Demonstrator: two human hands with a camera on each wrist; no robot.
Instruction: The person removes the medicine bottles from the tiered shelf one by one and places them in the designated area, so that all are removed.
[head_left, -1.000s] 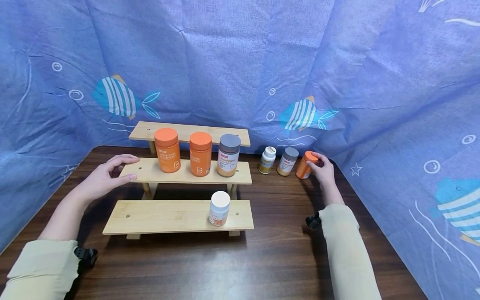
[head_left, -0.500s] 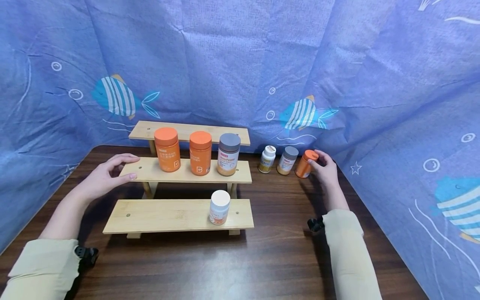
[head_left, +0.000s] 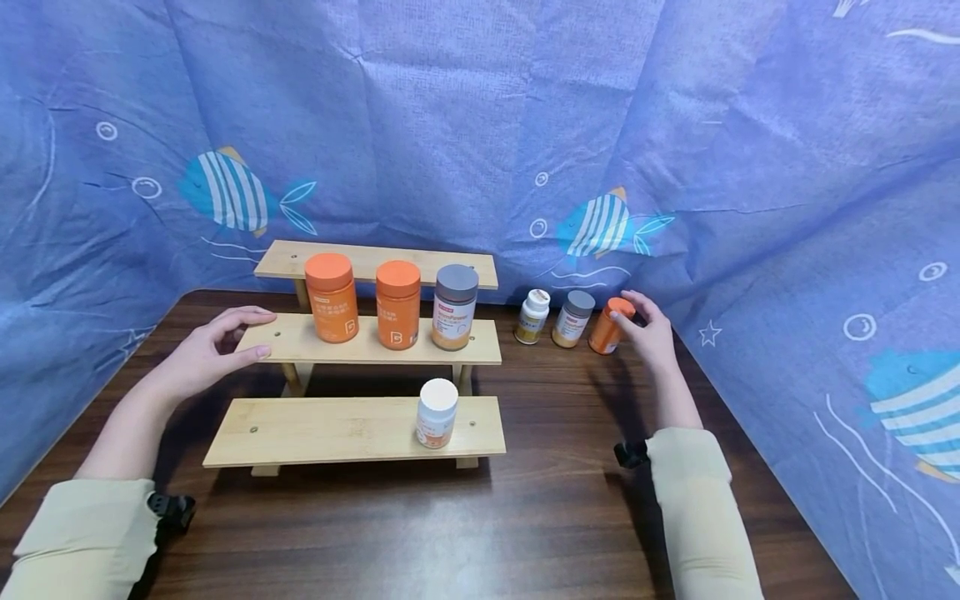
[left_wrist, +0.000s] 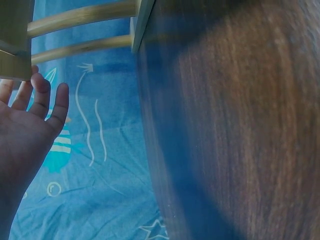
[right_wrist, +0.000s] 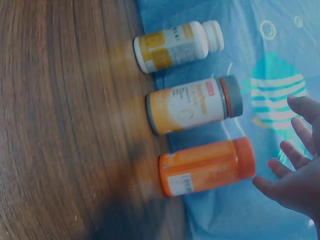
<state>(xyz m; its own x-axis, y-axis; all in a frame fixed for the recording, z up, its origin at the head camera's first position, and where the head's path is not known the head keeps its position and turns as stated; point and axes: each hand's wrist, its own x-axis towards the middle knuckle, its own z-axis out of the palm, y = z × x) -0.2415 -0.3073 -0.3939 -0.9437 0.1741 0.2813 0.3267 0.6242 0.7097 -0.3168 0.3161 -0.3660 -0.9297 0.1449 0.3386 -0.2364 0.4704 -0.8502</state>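
Observation:
My left hand (head_left: 202, 354) grips the left end of the middle board of a three-tier wooden shelf (head_left: 288, 340); the left wrist view shows its fingers (left_wrist: 42, 95) at the board's edge. My right hand (head_left: 651, 333) is at an orange bottle (head_left: 606, 329) on the table at the back right. In the right wrist view its fingers (right_wrist: 295, 155) are spread, one close to the orange cap, not curled round it. Beside that bottle stand a grey-capped bottle (head_left: 572, 321) and a smaller white-capped bottle (head_left: 532, 318), all upright in a row.
On the middle board stand two orange jars (head_left: 332, 300) (head_left: 398, 307) and a grey-capped jar (head_left: 453, 310). A white bottle (head_left: 436, 417) stands on the front board. The dark wooden table (head_left: 360, 533) meets a blue fish-print cloth (head_left: 450, 125) behind and at the sides.
My right hand has loosened at the orange bottle and shifted slightly right, its sleeve edging down and right. The bottle keeps its place in the row. My left hand stays on the shelf.

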